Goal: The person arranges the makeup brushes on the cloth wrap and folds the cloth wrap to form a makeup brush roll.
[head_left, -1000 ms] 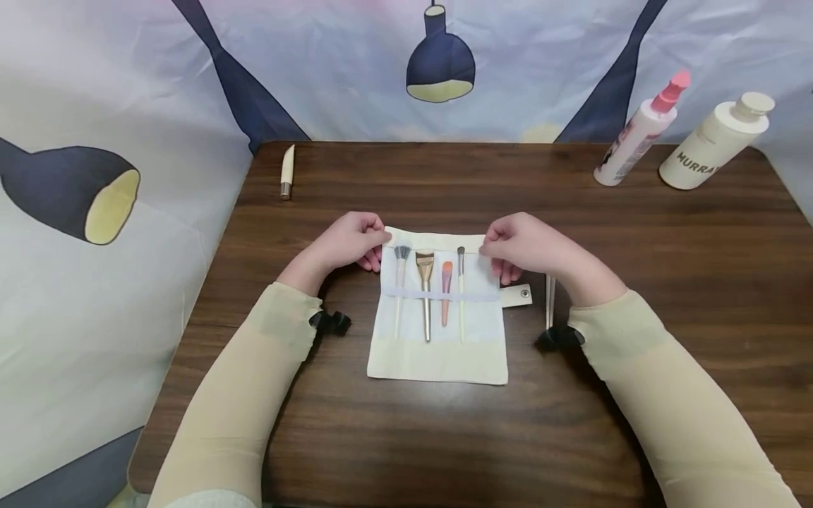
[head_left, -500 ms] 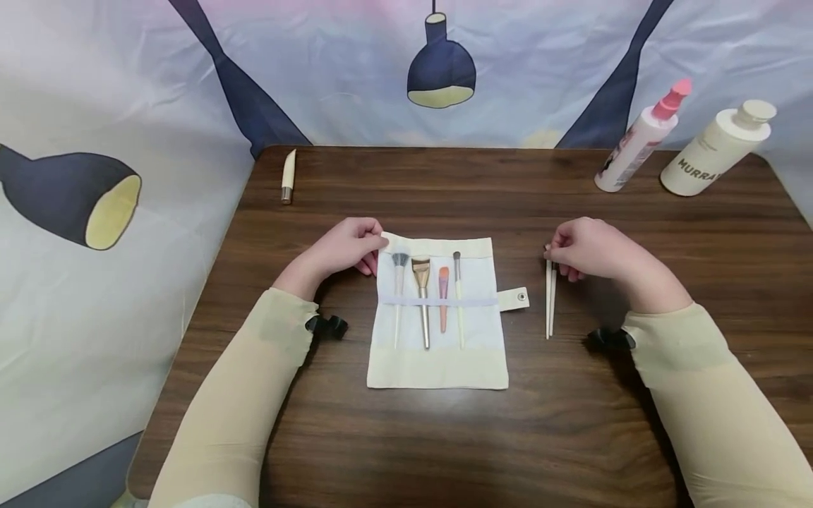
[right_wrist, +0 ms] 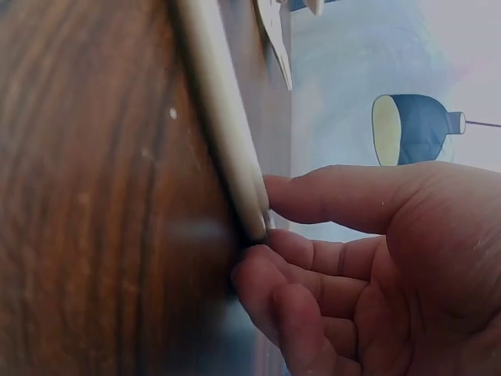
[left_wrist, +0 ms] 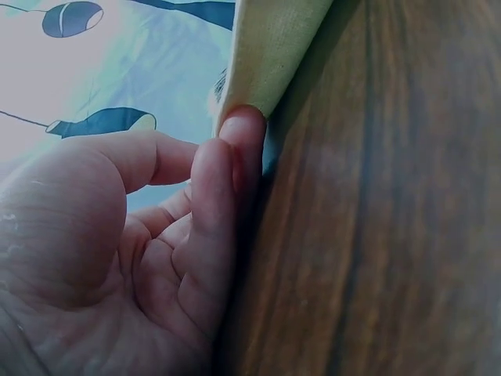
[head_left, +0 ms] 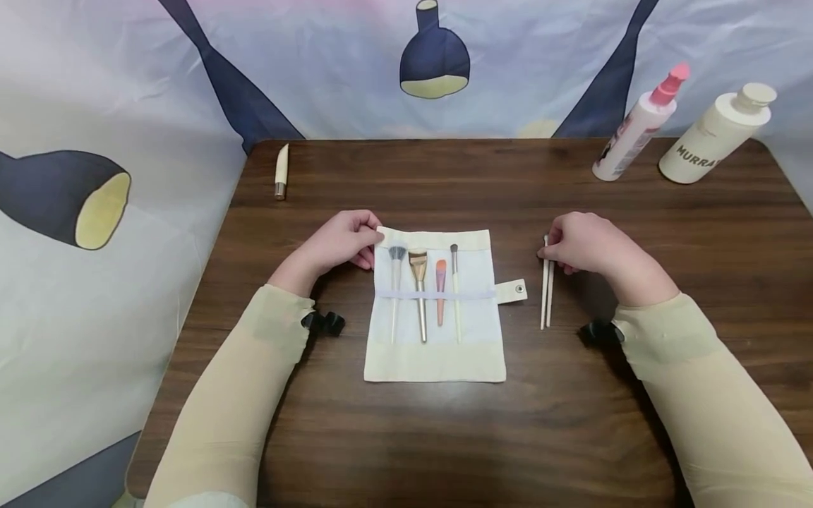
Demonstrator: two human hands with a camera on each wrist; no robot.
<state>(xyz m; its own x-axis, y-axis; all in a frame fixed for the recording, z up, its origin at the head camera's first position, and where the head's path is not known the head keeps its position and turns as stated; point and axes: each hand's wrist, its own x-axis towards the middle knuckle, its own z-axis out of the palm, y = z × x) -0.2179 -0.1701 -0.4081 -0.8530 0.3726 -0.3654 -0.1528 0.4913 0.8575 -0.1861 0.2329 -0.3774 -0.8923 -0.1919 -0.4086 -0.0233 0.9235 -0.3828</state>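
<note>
A cream cloth brush roll [head_left: 434, 362] lies unfolded on the table, with a grey-tipped powder brush [head_left: 396, 255], a flat gold brush [head_left: 420, 291], a short pink brush [head_left: 441, 291] and a slim pale brush [head_left: 455, 282] under its elastic band. My left hand [head_left: 344, 240] pinches the roll's upper left corner, and the left wrist view shows the cloth [left_wrist: 270, 55] between finger and thumb. To the right of the snap tab, two slim pale sticks [head_left: 547, 296] lie side by side. Thumb and fingers of my right hand [head_left: 584, 243] pinch their far ends, which are partly hidden.
A cream-handled tool [head_left: 281, 171] lies at the table's back left. At the back right stand a white bottle with a pink top [head_left: 634, 137] and a larger cream bottle [head_left: 711, 134]. Behind the table hangs a lamp-printed cloth [head_left: 343, 77].
My right hand has let go of the roll's upper right corner and moved right to the two pale sticks. The left hand stays at its corner.
</note>
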